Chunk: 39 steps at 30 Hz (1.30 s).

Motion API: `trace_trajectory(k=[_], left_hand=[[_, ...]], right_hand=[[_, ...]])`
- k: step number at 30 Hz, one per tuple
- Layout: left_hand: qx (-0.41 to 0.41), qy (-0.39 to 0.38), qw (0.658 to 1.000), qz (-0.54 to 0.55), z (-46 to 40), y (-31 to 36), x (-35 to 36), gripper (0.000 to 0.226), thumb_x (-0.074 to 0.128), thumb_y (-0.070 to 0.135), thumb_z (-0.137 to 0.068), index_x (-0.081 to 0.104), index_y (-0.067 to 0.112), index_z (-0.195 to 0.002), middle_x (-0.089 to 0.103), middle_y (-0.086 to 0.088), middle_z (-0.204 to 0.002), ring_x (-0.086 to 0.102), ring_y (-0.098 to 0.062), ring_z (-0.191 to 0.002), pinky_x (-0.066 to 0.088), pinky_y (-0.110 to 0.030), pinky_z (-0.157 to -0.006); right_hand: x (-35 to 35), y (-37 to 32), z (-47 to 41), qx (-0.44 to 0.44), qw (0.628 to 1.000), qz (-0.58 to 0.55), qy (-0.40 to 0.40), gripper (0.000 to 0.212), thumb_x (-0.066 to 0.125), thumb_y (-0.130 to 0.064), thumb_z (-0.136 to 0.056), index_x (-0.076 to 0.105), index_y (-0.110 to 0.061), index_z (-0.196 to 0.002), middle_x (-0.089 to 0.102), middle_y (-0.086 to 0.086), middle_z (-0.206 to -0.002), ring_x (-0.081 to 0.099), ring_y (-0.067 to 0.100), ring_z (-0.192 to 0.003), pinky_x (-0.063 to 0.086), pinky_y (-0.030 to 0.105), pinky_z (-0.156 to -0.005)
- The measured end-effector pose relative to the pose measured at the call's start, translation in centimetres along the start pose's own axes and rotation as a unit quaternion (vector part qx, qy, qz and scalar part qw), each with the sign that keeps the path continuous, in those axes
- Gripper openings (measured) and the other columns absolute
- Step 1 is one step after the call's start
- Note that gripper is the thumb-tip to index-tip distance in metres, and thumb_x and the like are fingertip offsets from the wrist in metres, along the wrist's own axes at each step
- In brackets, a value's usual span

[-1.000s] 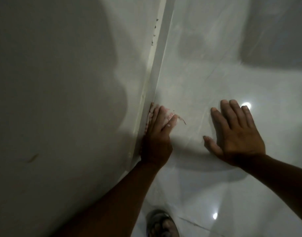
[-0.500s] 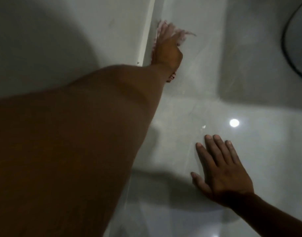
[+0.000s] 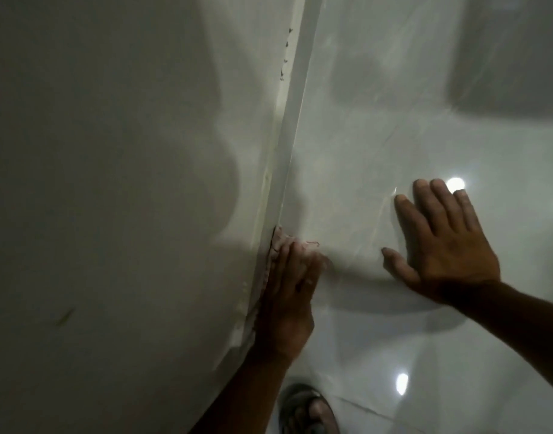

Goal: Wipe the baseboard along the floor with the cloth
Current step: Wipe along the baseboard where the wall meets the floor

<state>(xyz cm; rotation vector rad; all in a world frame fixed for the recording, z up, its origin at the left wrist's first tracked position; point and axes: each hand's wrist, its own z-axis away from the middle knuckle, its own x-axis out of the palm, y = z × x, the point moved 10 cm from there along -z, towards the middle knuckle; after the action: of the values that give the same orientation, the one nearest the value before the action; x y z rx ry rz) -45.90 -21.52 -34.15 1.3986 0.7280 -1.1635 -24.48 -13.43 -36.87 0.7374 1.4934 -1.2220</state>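
A pale baseboard [image 3: 292, 126] runs from the top centre down to the lower middle, where the white wall meets the glossy tiled floor. My left hand [image 3: 289, 296] presses a pinkish cloth [image 3: 280, 242] flat against the baseboard; only the cloth's upper edge shows past my fingertips. My right hand [image 3: 444, 245] lies flat on the floor to the right, fingers spread, holding nothing.
The white wall [image 3: 112, 183] fills the left half, with small dark marks [image 3: 284, 61] near the baseboard's top edge. My sandalled foot [image 3: 309, 408] shows at the bottom centre. Lamp reflections [image 3: 455, 184] glint on the floor tiles [image 3: 394, 104].
Half a second ago my left arm was stretched far forward along the baseboard; it has since drawn the cloth back near me. My right hand stayed planted on the floor.
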Motion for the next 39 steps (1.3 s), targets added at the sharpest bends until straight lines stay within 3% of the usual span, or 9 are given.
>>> trace_trajectory(k=[6, 12, 17, 24, 28, 30, 33, 35, 39], left_hand=[[0.0, 0.089, 0.996, 0.025, -6.9, 0.1, -1.8, 0.052, 0.049, -0.014, -0.089, 0.062, 0.009, -0.134, 0.049, -0.024, -0.149, 0.034, -0.042, -0.147, 0.032, -0.055, -0.121], [0.031, 0.147, 0.988, 0.047, -26.0, 0.9, -4.4, 0.058, 0.043, -0.016, -0.089, 0.063, 0.015, -0.134, 0.046, -0.022, -0.153, 0.029, -0.043, -0.15, 0.025, -0.049, -0.126], [-0.009, 0.069, 0.997, 0.03, -35.4, 0.8, -3.6, 0.069, 0.036, -0.013, -0.091, 0.041, 0.022, -0.15, 0.024, -0.011, -0.166, 0.012, -0.029, -0.156, 0.009, -0.036, -0.129], [0.035, 0.095, 0.995, 0.023, -19.1, 0.8, -3.4, 0.066, 0.024, -0.007, -0.09, 0.036, 0.009, -0.152, 0.027, -0.022, -0.163, 0.017, -0.039, -0.154, 0.021, -0.053, -0.126], [0.022, 0.041, 0.999, 0.022, -2.8, 0.6, -1.5, 0.052, 0.036, -0.008, -0.099, 0.047, 0.011, -0.147, 0.034, -0.024, -0.159, 0.02, -0.041, -0.153, 0.026, -0.057, -0.123], [0.015, -0.016, 1.0, -0.004, 2.7, 0.1, -0.1, 0.067, 0.046, -0.015, -0.089, 0.049, 0.019, -0.146, 0.035, -0.024, -0.158, 0.018, -0.041, -0.153, 0.025, -0.055, -0.124], [-0.002, -0.041, 0.999, 0.009, 2.9, 0.3, 0.3, 0.065, 0.043, -0.014, -0.087, 0.051, 0.015, -0.144, 0.034, -0.022, -0.16, 0.013, -0.031, -0.155, 0.023, -0.053, -0.126], [-0.098, -0.017, 0.993, 0.065, 1.9, -0.3, -1.0, 0.047, 0.042, 0.002, -0.1, 0.048, 0.014, -0.145, 0.034, -0.014, -0.161, 0.016, -0.017, -0.154, 0.02, -0.047, -0.127], [-0.163, -0.093, 0.974, 0.131, -0.1, 3.2, -3.8, 0.064, 0.044, -0.015, -0.085, 0.041, 0.002, -0.147, 0.027, -0.018, -0.163, 0.016, -0.031, -0.155, 0.01, -0.041, -0.13]], right_hand=[[0.0, 0.0, 0.0, -0.004, 1.0, 0.004, 0.007, 0.087, 0.051, -0.061, -0.088, 0.037, -0.007, -0.155, 0.028, 0.024, -0.165, 0.017, 0.039, -0.156, 0.009, 0.053, -0.128], [-0.3, 0.0, 0.1, 0.002, 1.0, 0.006, 0.021, 0.087, 0.052, -0.061, -0.087, 0.039, -0.007, -0.154, 0.03, 0.023, -0.164, 0.021, 0.039, -0.155, 0.012, 0.054, -0.127], [-0.3, 0.2, 0.0, 0.006, 1.0, 0.009, 0.018, 0.086, 0.052, -0.061, -0.087, 0.039, -0.008, -0.154, 0.031, 0.023, -0.164, 0.021, 0.038, -0.155, 0.009, 0.051, -0.128], [-0.3, 0.0, 0.1, 0.007, 1.0, -0.004, 0.021, 0.085, 0.051, -0.062, -0.088, 0.038, -0.01, -0.154, 0.03, 0.022, -0.165, 0.021, 0.037, -0.156, 0.005, 0.048, -0.129], [-0.8, 0.1, 0.2, 0.006, 0.999, -0.014, 0.034, 0.083, 0.053, -0.058, -0.087, 0.038, -0.011, -0.153, 0.032, 0.022, -0.164, 0.022, 0.037, -0.155, 0.001, 0.045, -0.129], [-0.6, 0.1, 0.1, 0.007, 1.0, -0.017, 0.019, 0.082, 0.051, -0.059, -0.089, 0.036, -0.012, -0.154, 0.03, 0.021, -0.164, 0.021, 0.036, -0.155, -0.005, 0.04, -0.128], [-0.3, -0.1, 0.0, 0.006, 0.999, -0.021, -0.029, 0.08, 0.042, -0.061, -0.094, 0.03, -0.014, -0.158, 0.023, 0.019, -0.168, 0.014, 0.034, -0.157, -0.012, 0.036, -0.126], [-0.3, 0.0, 0.1, 0.02, 0.996, -0.023, -0.085, 0.078, 0.033, -0.061, -0.099, 0.025, -0.014, -0.16, 0.018, 0.018, -0.17, 0.011, 0.035, -0.158, -0.007, 0.041, -0.126], [-6.7, -0.1, 0.1, 0.084, 0.987, 0.022, -0.133, 0.074, 0.02, -0.045, -0.099, 0.016, -0.005, -0.161, 0.012, 0.021, -0.17, 0.01, 0.039, -0.158, 0.002, 0.051, -0.128]])
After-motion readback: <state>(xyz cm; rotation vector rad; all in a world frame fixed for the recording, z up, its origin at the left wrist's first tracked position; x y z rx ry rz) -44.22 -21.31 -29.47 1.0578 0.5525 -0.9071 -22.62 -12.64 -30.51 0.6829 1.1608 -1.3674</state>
